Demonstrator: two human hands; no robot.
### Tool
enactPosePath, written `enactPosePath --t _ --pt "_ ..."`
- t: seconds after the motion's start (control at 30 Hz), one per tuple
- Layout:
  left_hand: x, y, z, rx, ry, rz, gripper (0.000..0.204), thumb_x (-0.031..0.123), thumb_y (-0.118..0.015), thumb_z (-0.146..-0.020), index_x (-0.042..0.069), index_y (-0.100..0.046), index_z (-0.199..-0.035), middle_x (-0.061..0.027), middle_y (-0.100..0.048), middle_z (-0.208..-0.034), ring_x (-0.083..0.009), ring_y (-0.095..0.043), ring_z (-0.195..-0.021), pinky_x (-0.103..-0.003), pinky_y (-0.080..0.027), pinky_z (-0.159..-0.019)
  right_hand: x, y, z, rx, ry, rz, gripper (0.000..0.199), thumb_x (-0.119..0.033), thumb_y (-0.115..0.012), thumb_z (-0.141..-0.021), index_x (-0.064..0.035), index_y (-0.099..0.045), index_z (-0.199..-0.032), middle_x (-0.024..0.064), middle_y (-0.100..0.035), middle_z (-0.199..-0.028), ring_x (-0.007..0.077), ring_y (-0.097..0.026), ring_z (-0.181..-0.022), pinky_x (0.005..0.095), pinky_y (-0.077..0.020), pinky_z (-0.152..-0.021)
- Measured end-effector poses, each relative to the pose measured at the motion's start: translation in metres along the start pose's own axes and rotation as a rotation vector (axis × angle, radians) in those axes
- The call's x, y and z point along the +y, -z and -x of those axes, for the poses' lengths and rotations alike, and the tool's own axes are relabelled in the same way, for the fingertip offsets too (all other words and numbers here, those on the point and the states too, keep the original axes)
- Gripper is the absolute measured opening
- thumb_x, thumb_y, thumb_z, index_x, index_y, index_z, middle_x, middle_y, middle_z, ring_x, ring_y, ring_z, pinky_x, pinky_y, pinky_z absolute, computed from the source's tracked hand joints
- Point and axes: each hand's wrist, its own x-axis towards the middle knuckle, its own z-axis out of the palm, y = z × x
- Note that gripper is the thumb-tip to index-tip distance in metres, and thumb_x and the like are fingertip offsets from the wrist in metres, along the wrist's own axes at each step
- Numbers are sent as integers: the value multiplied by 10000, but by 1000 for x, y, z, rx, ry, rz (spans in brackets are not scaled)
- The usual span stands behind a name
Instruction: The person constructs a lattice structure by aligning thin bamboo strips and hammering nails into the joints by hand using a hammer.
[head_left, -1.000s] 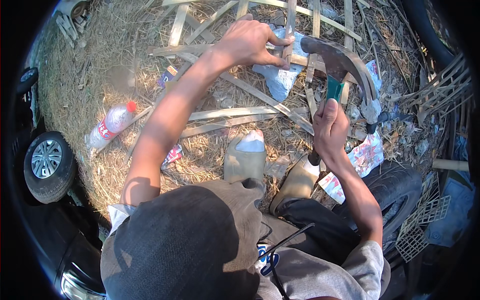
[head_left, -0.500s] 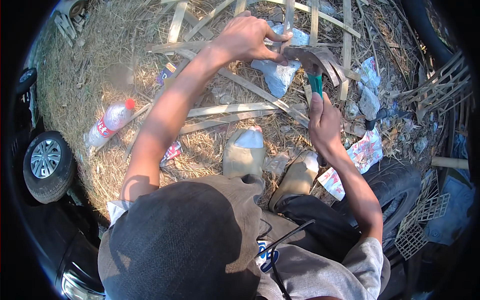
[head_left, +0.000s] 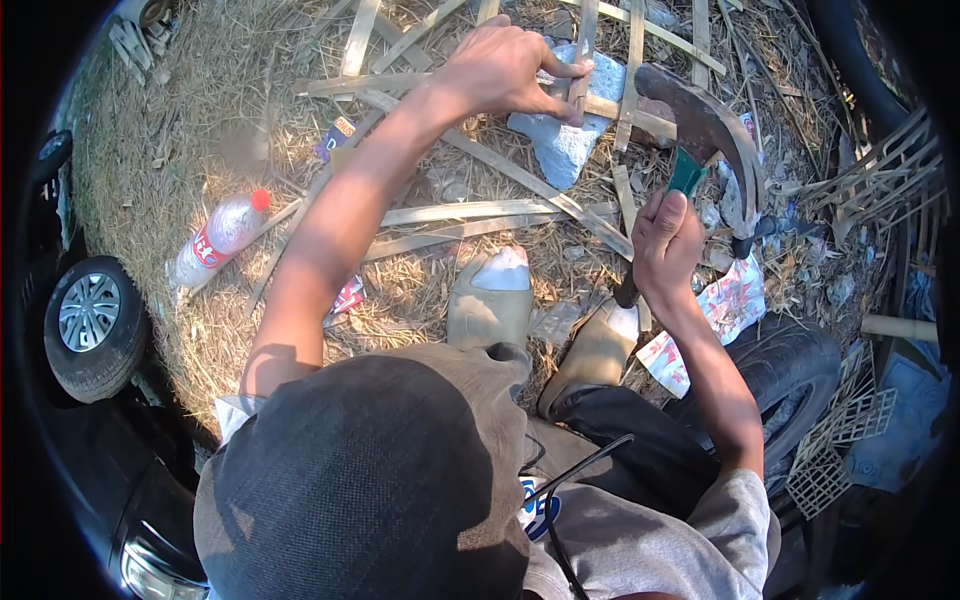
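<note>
My right hand [head_left: 668, 245] is closed round the handle of a claw hammer [head_left: 705, 125] with a green neck. The hammer's head is raised a little to the right of a pale rock [head_left: 565, 150]. Over that rock, thumb and fingers of my left hand [head_left: 515, 70] pinch an upright wooden slat [head_left: 583, 50] where it meets a crosswise slat [head_left: 640, 117]. Any nail at that crossing is too small to make out. The slats form an open lattice that runs off the top edge.
Loose slats [head_left: 470, 212] lie across the straw before my feet. A plastic bottle [head_left: 222, 235] with a red cap rests at left, near a car wheel [head_left: 92, 310]. By my right leg are a tyre [head_left: 790, 370] and a torn wrapper [head_left: 735, 300]. Thin sticks [head_left: 870, 165] stand farther right.
The hammer has swung up and to the right, away from the slat crossing, with my right hand turning outward. My left hand keeps its pinch and has barely shifted right.
</note>
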Motion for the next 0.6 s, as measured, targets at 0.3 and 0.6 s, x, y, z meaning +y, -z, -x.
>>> enactPosePath --t 0.3,0.6 --pt "7 7 -1 -81 56 40 647 657 -802 -721 271 -730 -1235 -75 -424 -434 -218 -484 -477 -390 -466 -710 6 10 0 25 47 28 541 -428 -335 -1110 -36 -489 -772 38 -443 -549 172 -447 -477 348 -350 -468" --pt "8 9 -7 -110 89 50 668 706 -784 -705 251 -756 -1194 -76 -467 -461 -238 -461 -527 -382 -433 -978 16 1 8 38 42 -93 464 -376 -391 -1102 -12 -504 -838 96 -485 -568 209 -491 -484 368 -398 -480"
